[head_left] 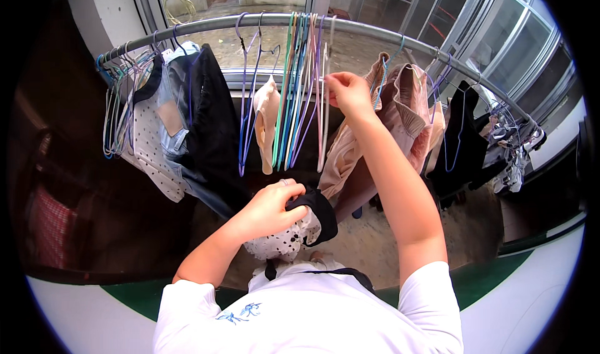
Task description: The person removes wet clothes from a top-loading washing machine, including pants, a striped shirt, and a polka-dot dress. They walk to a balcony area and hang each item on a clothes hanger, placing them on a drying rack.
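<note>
While a rail [369, 30] crosses before a window [247, 78], the right hand [351, 94] pinches a pale hanger [323, 135] and the left hand [275, 207] clutches a dotted garment [280, 244] above the floor [400, 248]; jeans [178, 144] bear a tan patch [169, 118].

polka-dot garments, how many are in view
2: one white polka-dot garment hangs near the rail's left end; the left hand holds a second polka-dot garment. More may be hidden among the hanging clothes.

Text: none readable | beige patch [169, 118] on denim garment [177, 84]: perhaps marked, too small to tell
</note>
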The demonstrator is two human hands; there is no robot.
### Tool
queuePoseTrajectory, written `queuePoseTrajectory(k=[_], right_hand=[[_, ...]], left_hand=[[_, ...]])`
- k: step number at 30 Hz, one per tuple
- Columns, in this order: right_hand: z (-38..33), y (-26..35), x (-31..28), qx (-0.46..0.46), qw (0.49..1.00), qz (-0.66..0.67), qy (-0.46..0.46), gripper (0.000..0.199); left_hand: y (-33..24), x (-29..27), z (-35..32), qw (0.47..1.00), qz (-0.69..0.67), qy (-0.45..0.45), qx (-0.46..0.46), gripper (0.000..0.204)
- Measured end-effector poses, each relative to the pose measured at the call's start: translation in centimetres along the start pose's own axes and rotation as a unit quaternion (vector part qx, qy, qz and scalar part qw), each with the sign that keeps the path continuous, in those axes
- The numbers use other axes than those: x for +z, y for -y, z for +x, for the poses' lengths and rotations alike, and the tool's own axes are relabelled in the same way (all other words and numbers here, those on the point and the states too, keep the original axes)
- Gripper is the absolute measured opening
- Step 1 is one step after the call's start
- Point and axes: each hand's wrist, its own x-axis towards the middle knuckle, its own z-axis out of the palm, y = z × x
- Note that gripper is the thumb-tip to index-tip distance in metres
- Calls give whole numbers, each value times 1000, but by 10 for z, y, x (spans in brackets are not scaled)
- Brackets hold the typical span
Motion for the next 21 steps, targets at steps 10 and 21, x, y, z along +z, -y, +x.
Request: queuePoseTrajectory(k=[10,21], right_hand=[[-68,23,-49,-124,958,257,14,18],[-128,-13,-77,-51,905,419,57,19]], left_hand=[[-1,12,4,997,-25,35,-68,29],[-20,51,14,977,-190,-57,-84,31]])
